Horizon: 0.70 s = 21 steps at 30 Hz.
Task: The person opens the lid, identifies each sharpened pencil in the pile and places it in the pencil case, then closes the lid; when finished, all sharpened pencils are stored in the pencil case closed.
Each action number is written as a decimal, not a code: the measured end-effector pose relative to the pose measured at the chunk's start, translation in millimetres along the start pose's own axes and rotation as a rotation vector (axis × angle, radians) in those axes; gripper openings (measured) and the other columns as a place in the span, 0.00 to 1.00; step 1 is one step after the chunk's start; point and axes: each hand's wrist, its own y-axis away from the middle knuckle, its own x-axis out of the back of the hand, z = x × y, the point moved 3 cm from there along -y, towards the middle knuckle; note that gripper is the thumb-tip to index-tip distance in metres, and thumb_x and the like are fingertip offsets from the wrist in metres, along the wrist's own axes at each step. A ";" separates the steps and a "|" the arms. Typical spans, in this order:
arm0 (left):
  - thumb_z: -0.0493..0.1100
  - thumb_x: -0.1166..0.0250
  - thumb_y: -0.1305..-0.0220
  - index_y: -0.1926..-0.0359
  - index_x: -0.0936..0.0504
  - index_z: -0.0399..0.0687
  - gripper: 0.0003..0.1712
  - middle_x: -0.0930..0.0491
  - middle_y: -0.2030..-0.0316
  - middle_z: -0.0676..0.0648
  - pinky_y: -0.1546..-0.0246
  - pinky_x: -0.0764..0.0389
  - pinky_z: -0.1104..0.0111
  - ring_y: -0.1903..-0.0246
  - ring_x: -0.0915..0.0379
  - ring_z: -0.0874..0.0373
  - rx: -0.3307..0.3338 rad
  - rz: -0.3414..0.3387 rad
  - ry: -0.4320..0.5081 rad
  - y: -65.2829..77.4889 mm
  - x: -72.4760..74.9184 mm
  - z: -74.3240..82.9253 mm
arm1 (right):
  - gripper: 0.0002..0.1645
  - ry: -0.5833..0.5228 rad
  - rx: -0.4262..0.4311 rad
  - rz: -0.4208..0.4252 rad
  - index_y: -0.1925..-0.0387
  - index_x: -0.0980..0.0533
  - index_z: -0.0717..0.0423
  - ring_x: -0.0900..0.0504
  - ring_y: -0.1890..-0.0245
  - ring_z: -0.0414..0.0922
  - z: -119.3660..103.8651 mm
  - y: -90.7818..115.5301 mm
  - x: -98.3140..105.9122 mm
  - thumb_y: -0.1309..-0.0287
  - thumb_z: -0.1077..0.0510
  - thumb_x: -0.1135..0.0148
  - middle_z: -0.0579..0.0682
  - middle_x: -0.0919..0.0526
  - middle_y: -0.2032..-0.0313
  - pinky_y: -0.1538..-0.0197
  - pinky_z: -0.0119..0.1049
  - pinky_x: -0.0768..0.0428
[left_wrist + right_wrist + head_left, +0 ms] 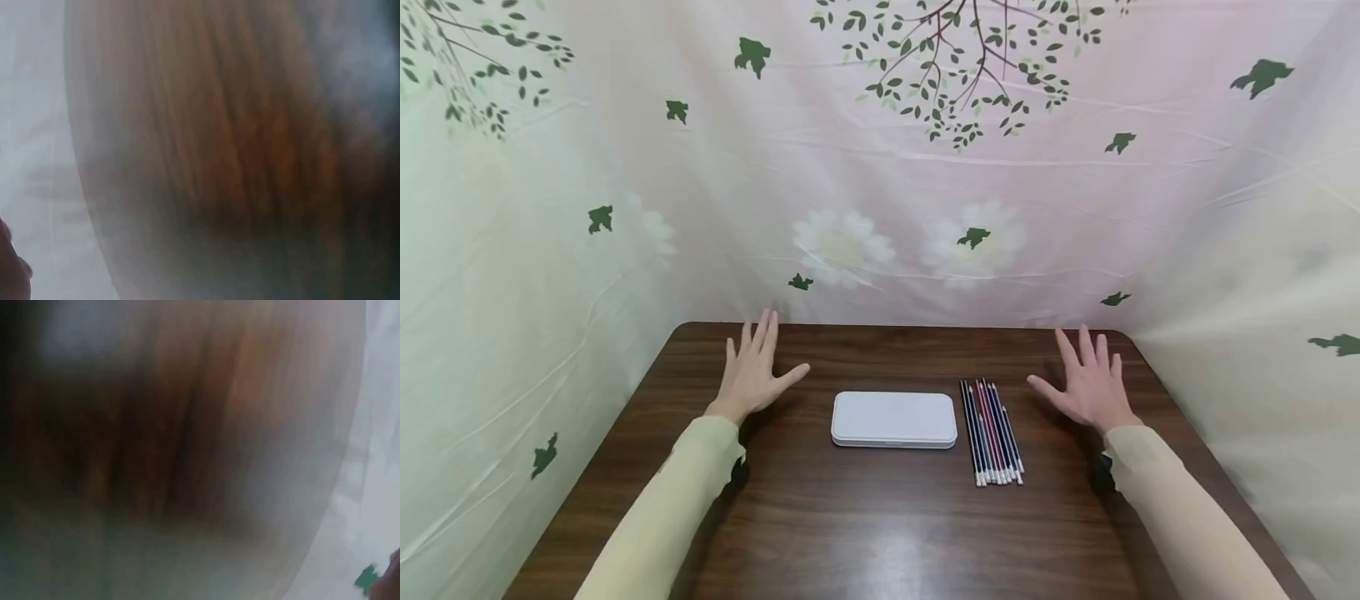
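In the head view, a closed white pencil case lies flat near the middle of the brown wooden table. Just to its right is a bundle of several pencils, mostly dark with a few red ones, laid side by side with their white eraser ends toward me. My left hand is over the table's far left part, fingers spread and straight, holding nothing. Right of the pencils my right hand also has its fingers spread, with nothing in it. Both wrist views show mainly blurred wood grain and a sliver of fingers.
A pale cloth curtain printed with leaves, flowers and green birds hangs behind the table's far edge and along both sides. Light sleeves cover both forearms, and a dark band shows at the left wrist.
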 end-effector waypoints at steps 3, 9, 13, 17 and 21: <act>0.80 0.45 0.33 0.15 0.65 0.52 0.64 0.62 0.15 0.44 0.26 0.51 0.32 0.19 0.59 0.34 -0.049 -0.013 0.082 6.0 -1.0 11.5 | 0.65 -0.019 0.066 -0.007 0.15 0.58 0.50 0.58 0.22 0.78 -17.4 3.5 1.9 0.36 0.21 0.43 0.71 0.60 0.19 0.30 0.80 0.56; 0.73 0.38 0.32 0.15 0.57 0.48 0.61 0.41 0.21 0.39 0.28 0.37 0.41 0.24 0.41 0.38 -0.144 -0.135 0.221 21.6 -13.3 43.6 | 0.62 -0.094 0.271 -0.044 0.15 0.52 0.49 0.55 0.20 0.72 -74.6 8.8 4.3 0.36 0.26 0.37 0.64 0.57 0.17 0.28 0.77 0.52; 0.78 0.36 0.39 0.15 0.54 0.49 0.66 0.38 0.21 0.44 0.29 0.35 0.42 0.24 0.40 0.41 -0.176 -0.266 0.260 29.9 -23.1 62.5 | 0.59 -0.121 0.423 -0.073 0.16 0.49 0.48 0.52 0.19 0.68 -117.5 15.6 1.9 0.36 0.27 0.37 0.60 0.54 0.17 0.27 0.74 0.48; 0.82 0.30 0.49 0.15 0.52 0.50 0.74 0.39 0.21 0.47 0.27 0.37 0.44 0.23 0.43 0.45 -0.227 -0.373 0.268 34.8 -32.3 75.4 | 0.55 -0.152 0.559 -0.145 0.16 0.48 0.43 0.50 0.19 0.63 -158.2 21.9 -0.3 0.32 0.25 0.42 0.56 0.51 0.17 0.27 0.73 0.44; 0.76 0.25 0.50 0.16 0.51 0.46 0.74 0.38 0.22 0.43 0.27 0.39 0.43 0.24 0.42 0.43 -0.273 -0.415 0.268 37.4 -35.9 82.5 | 0.50 -0.185 0.687 -0.212 0.17 0.44 0.40 0.47 0.19 0.62 -194.9 24.4 -3.1 0.31 0.27 0.41 0.55 0.48 0.18 0.27 0.72 0.42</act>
